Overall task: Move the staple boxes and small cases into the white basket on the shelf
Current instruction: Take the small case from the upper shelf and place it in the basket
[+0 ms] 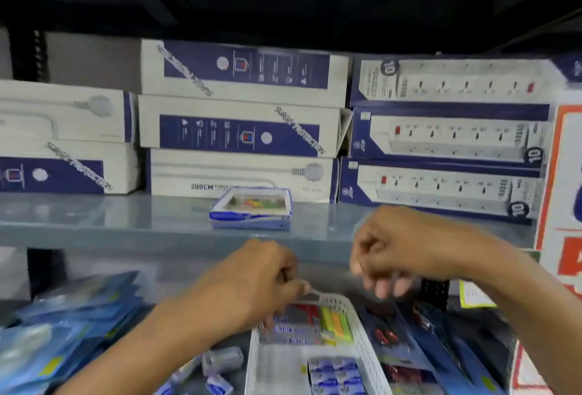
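Observation:
A white perforated basket sits on the lower shelf, front centre. Inside it lie blue staple boxes near the front and flat cases with red, yellow and green parts at the back. My left hand reaches over the basket's far left corner, fingers closed on the flat cases there. My right hand hovers above the basket's far right with fingers curled and nothing in it. A small clear-lidded blue case rests on the upper grey shelf. More small staple boxes lie loose left of the basket.
Stacked power-strip boxes fill the back of the upper shelf. Blue blister packs pile up at lower left. Dark packaged items lie right of the basket. An orange and white sign stands at the right edge.

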A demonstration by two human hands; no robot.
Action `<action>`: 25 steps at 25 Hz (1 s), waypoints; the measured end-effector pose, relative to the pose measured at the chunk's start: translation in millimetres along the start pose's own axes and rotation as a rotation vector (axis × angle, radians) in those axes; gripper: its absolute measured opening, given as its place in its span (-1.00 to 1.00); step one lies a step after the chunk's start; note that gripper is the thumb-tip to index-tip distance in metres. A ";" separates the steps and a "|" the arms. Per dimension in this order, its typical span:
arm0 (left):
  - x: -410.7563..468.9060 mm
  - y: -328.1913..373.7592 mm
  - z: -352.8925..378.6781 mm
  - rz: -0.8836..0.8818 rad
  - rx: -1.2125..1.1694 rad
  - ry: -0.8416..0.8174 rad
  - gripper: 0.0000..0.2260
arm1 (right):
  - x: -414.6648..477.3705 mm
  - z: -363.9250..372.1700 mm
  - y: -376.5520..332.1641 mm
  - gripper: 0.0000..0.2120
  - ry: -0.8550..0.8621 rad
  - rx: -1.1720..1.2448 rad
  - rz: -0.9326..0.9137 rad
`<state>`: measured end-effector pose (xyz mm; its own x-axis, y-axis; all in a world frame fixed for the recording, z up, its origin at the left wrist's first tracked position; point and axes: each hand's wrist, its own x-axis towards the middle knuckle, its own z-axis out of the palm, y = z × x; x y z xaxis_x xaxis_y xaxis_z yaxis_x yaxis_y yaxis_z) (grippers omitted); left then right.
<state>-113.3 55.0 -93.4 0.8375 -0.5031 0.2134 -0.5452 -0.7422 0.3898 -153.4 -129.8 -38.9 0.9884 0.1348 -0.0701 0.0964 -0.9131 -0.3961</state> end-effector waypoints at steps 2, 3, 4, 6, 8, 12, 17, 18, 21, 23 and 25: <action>-9.3 10.1 -34.5 0.045 -0.027 0.115 -0.75 | 6.5 -25.1 -19.0 -0.88 0.152 0.028 -0.064; -6.5 10.8 -50.4 0.045 -0.022 0.210 -0.73 | 15.2 -34.8 -27.0 -0.86 0.207 0.054 -0.077; 1.4 8.3 -65.7 0.021 0.015 0.309 -0.72 | 27.9 -42.5 -33.0 -0.84 0.243 0.093 -0.077; 25.7 -4.7 -90.3 -0.104 0.129 0.438 -0.71 | 56.9 -48.1 -42.9 -0.79 0.266 0.163 -0.043; 51.1 -25.1 -102.2 -0.253 0.202 0.413 -0.76 | 86.4 -43.0 -49.8 -0.67 0.230 0.213 0.039; 75.3 -52.4 -92.5 -0.377 0.245 0.231 -0.81 | 127.1 -23.0 -55.3 -0.78 0.103 0.289 0.168; 79.5 -56.4 -82.1 -0.394 0.296 0.179 -0.70 | 128.4 -11.9 -55.1 -0.70 0.095 0.358 0.170; 78.0 -56.1 -83.0 -0.405 0.292 0.178 -0.64 | 126.0 -13.0 -55.4 -0.71 0.111 0.372 0.148; 68.7 -55.0 -85.8 -0.419 0.230 0.195 -0.59 | 110.5 -14.2 -54.4 -0.77 0.177 0.420 0.077; 51.4 -48.0 -88.6 -0.416 0.097 0.221 -0.62 | 95.8 -12.6 -52.4 -0.80 0.215 0.478 0.034; 27.2 -42.3 -91.5 -0.392 -0.076 0.217 -0.68 | 77.4 -8.1 -50.1 -0.81 0.229 0.528 -0.012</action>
<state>-64.0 113.2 -22.1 0.9731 -0.0802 0.2159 -0.1877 -0.8192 0.5419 -80.8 -76.7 -17.0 0.9935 0.0029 0.1139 0.0939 -0.5883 -0.8032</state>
